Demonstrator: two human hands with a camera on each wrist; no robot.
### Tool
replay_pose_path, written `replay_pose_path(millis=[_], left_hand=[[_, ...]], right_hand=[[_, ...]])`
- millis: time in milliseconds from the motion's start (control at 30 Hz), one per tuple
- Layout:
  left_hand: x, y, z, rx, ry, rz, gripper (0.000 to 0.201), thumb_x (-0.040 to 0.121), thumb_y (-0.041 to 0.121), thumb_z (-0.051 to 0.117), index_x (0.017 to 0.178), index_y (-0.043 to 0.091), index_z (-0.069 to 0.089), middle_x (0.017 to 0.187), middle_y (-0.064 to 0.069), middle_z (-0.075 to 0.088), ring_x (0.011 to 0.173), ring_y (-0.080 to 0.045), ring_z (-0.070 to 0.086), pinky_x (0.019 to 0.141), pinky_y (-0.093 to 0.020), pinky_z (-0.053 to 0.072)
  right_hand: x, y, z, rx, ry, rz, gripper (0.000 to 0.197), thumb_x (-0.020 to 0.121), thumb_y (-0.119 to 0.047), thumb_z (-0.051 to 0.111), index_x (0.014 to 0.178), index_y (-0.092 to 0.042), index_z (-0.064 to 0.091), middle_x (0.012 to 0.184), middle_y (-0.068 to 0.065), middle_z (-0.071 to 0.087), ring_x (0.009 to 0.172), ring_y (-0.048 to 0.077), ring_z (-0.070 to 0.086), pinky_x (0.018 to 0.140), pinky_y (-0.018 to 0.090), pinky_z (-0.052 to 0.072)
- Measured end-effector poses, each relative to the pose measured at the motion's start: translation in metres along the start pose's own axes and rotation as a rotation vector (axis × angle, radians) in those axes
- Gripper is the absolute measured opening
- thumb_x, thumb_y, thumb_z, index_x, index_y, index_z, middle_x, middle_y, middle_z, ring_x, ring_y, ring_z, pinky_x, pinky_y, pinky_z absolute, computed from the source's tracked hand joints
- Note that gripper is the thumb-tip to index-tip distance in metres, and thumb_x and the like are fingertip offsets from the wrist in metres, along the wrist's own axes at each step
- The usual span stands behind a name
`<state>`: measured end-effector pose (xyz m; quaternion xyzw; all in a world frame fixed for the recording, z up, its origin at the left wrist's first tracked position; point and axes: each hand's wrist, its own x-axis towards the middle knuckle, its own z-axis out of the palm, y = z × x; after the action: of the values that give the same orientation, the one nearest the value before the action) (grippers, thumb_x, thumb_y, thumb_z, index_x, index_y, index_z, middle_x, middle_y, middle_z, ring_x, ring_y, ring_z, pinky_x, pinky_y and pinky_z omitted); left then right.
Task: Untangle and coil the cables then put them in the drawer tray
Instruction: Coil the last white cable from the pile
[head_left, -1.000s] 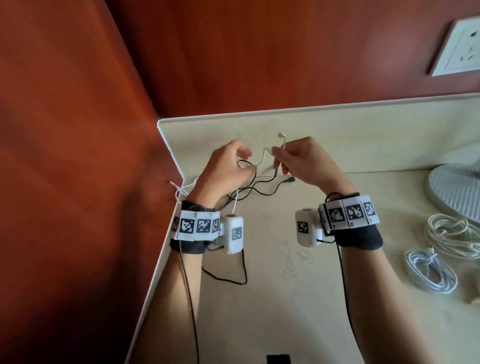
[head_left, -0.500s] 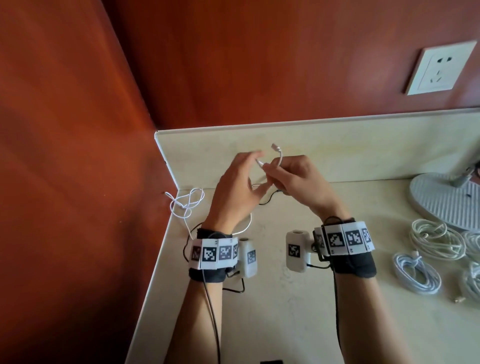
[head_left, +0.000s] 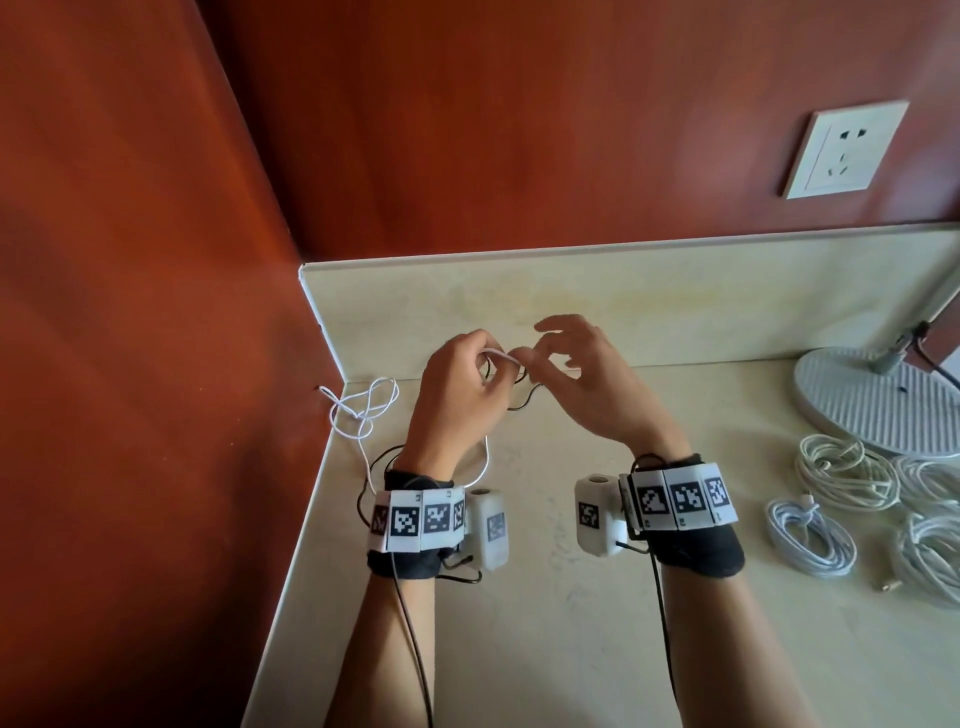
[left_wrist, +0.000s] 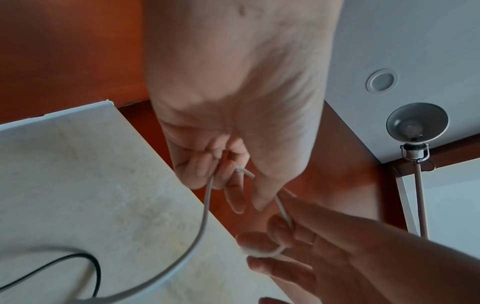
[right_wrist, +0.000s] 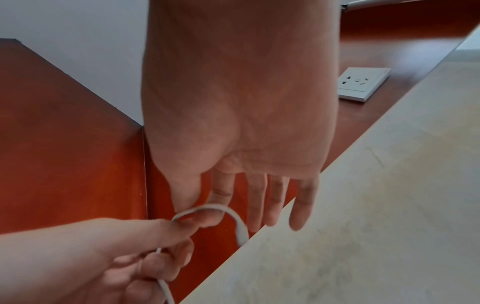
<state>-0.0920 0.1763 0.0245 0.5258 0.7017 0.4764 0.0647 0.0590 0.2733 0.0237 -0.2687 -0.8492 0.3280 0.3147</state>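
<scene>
White cable (head_left: 498, 355) above the bench (head_left: 545, 649); left hand (head_left: 457, 395) pinches it; right hand's (head_left: 597, 384) thumb and forefinger pinch its loop, other fingers spread.

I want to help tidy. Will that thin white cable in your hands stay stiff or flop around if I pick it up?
Probably floppy: the white cable sags in a loose curve below the left hand. Likely light too, since the right hand steers it with thumb and forefinger only. It may snag on the black cable beside it.

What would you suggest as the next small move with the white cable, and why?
Probably lay another loop into the left hand: it grips the white cable, the right hand pinches its end with spread fingers, and a tangled length lies uncoiled on the counter.
</scene>
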Motion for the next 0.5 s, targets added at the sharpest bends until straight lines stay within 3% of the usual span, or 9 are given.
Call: replay_pose_path(millis=[33,67,133,167,233,267,367,433,500], left_hand=[[0.001,-0.002,-0.002,0.013,0.014,0.004,0.025,0.093,0.027,0.068,0.073,0.019,0.056,0.06,0.01,0.037,0.058,-0.01,0.039,0.056,-0.024,0.027],[0.002,-0.004,-0.003,0.025,0.031,-0.001,0.028,0.094,0.03,0.068,0.072,0.021,0.055,0.061,0.01,0.038,0.059,-0.01,0.04,0.056,-0.025,0.029],[0.003,-0.006,-0.005,0.033,0.067,-0.038,0.031,0.097,0.036,0.067,0.071,0.021,0.055,0.06,0.008,0.047,0.058,-0.011,0.046,0.057,-0.029,0.035],[0.004,-0.007,-0.006,0.018,0.09,-0.058,0.028,0.097,0.036,0.067,0.076,0.02,0.058,0.062,0.007,0.054,0.059,-0.011,0.051,0.057,-0.03,0.039],[0.003,-0.005,-0.008,-0.036,0.144,-0.072,0.022,0.094,0.029,0.071,0.093,0.016,0.054,0.072,0.006,0.063,0.06,-0.008,0.057,0.058,-0.026,0.042],[0.002,-0.002,-0.009,-0.082,0.16,-0.049,0.027,0.093,0.024,0.073,0.098,0.015,0.048,0.075,0.005,0.065,0.058,-0.008,0.056,0.057,-0.024,0.042],[0.001,0.007,-0.014,-0.159,0.05,0.102,0.028,0.091,0.017,0.074,0.087,0.011,0.047,0.073,0.002,0.059,0.058,-0.013,0.05,0.06,-0.027,0.042],[0.002,0.006,-0.014,-0.061,-0.096,0.127,0.025,0.09,0.025,0.076,0.077,0.015,0.058,0.076,0.004,0.055,0.064,-0.008,0.048,0.064,-0.026,0.04],[0.002,0.001,-0.009,0.115,-0.188,0.082,0.02,0.091,0.037,0.074,0.079,0.023,0.069,0.08,0.004,0.054,0.069,-0.007,0.05,0.066,-0.029,0.041]], right_hand=[[-0.001,0.0,-0.001,-0.01,-0.008,-0.02,0.037,0.1,-0.051,0.061,0.081,-0.021,0.071,0.115,-0.006,0.065,0.112,0.01,0.06,0.094,0.028,0.047],[-0.001,-0.002,-0.004,0.0,-0.022,-0.029,0.044,0.1,-0.053,0.06,0.078,-0.016,0.068,0.102,-0.007,0.068,0.1,0.008,0.063,0.088,0.027,0.048],[-0.002,-0.006,-0.006,0.054,-0.031,0.009,0.059,0.102,-0.053,0.056,0.068,-0.005,0.058,0.064,-0.007,0.059,0.063,0.01,0.058,0.065,0.03,0.045],[-0.002,-0.007,-0.006,0.066,-0.003,0.027,0.063,0.103,-0.052,0.056,0.063,-0.003,0.05,0.053,-0.004,0.049,0.054,0.017,0.055,0.058,0.031,0.04],[-0.001,-0.011,-0.003,0.079,0.104,0.066,0.065,0.105,-0.049,0.054,0.059,-0.009,0.033,0.051,-0.002,0.031,0.048,0.026,0.043,0.053,0.033,0.03],[-0.001,-0.014,-0.002,0.097,0.161,0.087,0.064,0.106,-0.047,0.054,0.058,-0.013,0.028,0.052,-0.004,0.026,0.047,0.02,0.032,0.051,0.032,0.025],[0.004,-0.016,-0.004,0.166,0.285,0.124,0.061,0.108,-0.04,0.052,0.058,-0.019,0.025,0.052,-0.01,0.02,0.049,0.008,0.019,0.047,0.024,0.016],[0.005,-0.016,-0.006,0.206,0.285,0.122,0.061,0.109,-0.04,0.05,0.059,-0.017,0.025,0.053,-0.006,0.022,0.05,0.007,0.019,0.047,0.025,0.017],[0.004,-0.018,-0.004,0.249,0.222,0.137,0.063,0.109,-0.044,0.046,0.062,-0.007,0.028,0.058,0.003,0.026,0.054,0.013,0.024,0.05,0.031,0.021]])
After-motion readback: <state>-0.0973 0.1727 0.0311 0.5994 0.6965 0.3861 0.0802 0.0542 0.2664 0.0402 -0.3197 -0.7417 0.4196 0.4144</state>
